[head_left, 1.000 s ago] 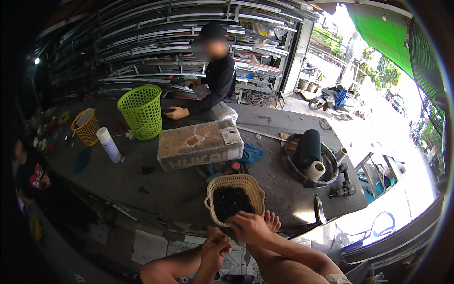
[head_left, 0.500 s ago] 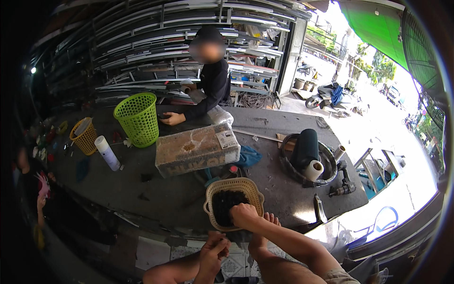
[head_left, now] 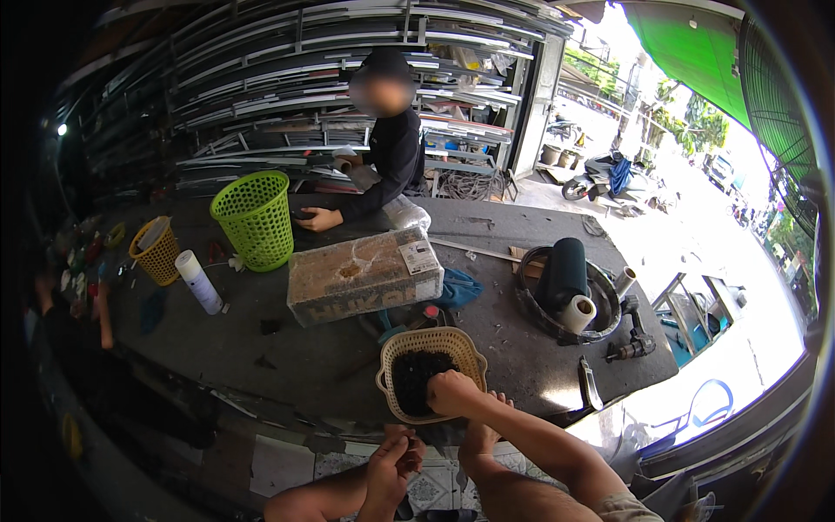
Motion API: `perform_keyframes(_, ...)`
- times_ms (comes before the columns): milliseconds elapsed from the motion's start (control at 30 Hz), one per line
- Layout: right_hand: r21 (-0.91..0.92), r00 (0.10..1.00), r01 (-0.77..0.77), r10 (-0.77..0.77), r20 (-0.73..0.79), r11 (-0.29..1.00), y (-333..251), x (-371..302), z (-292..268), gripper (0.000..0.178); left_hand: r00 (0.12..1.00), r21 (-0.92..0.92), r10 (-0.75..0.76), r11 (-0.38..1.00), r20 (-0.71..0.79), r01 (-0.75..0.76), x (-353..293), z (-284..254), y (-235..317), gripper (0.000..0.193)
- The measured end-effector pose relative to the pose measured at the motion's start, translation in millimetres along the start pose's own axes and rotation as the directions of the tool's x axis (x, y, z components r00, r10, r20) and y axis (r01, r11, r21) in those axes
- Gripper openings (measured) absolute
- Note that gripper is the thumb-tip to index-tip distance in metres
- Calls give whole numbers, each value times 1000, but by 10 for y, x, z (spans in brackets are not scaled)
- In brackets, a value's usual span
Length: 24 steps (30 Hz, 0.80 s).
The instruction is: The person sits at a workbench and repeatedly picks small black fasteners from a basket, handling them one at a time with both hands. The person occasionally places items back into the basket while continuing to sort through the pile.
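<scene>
A beige woven plastic basket (head_left: 479,355) stands at the table's near edge, holding a heap of small black pieces (head_left: 413,376) too fine to name. My right hand (head_left: 453,394) reaches over its near right side, fingers curled down at the heap; the fingertips are hidden. Below the basket, in front of the table edge, my left hand (head_left: 389,459) is closed, thumb against fingers. Whatever it pinches, if anything, is too small to make out.
Behind the basket lie a wrapped carton (head_left: 365,274) and a blue cloth (head_left: 458,287). A black round tub (head_left: 524,300) with rolls, a drill (head_left: 637,335) and a knife (head_left: 590,384) lie right. Left are a green basket (head_left: 252,222) and spray can (head_left: 199,283). A co-worker (head_left: 396,157) sits across.
My right hand has shifted slightly within the basket, still at the black pieces. My left hand's fingers have moved a little. At the far left, another person's arm has changed position.
</scene>
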State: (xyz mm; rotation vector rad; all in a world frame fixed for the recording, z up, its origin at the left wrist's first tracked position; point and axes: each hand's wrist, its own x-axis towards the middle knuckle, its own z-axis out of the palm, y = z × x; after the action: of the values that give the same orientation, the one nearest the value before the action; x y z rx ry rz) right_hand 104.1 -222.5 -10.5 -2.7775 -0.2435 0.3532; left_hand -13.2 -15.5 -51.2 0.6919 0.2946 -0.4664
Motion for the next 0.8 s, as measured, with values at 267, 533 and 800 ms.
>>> perform_keyframes(267, 406, 935, 190, -38, -352, 894, 48, -197, -10, 15, 1000, -10, 15, 1000, 17, -15, 76, -78, -61, 22)
perform_keyframes(533, 464, 935, 267, -110, -337, 845, -192, -600, -97, 19, 999, 6, 43, 999, 9, -44, 89, -108, -47, 21)
perform_keyframes(800, 616, 968, 215, -83, -235, 758, -450, -928, -102, 18, 994, -40, 71, 997, 82, -68, 27, -31, -35, 17)
